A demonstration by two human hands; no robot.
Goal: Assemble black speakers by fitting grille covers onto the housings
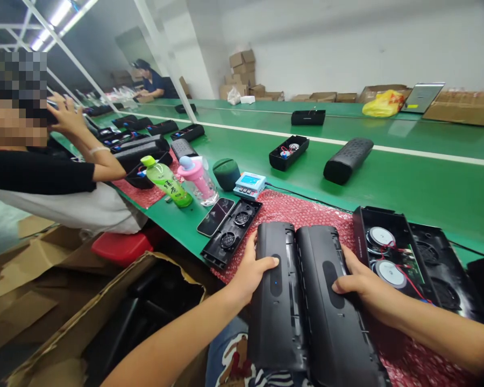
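Two long black speaker housings stand side by side in front of me, nearly touching. My left hand (pixel 255 271) grips the left speaker housing (pixel 272 322), its thumb beside the button panel, where a small blue light shows. Around the right speaker housing (pixel 333 328) my right hand (pixel 357 277) is closed, thumb on its oval panel. Right of them lies an open speaker case (pixel 387 252) with two round drivers and red wires. A black grille panel (pixel 232 231) with two round openings rests to the left. Pink bubble wrap (pixel 298 207) lies beneath.
A blue-white meter (pixel 250 185), a phone (pixel 215 216), a pink-lidded cup (pixel 199 180) and a green bottle (pixel 167 183) stand to the left. More speaker parts sit on the green bench (pixel 242 142). A co-worker (pixel 64 156) sits at left, beside an open cardboard box (pixel 105 301).
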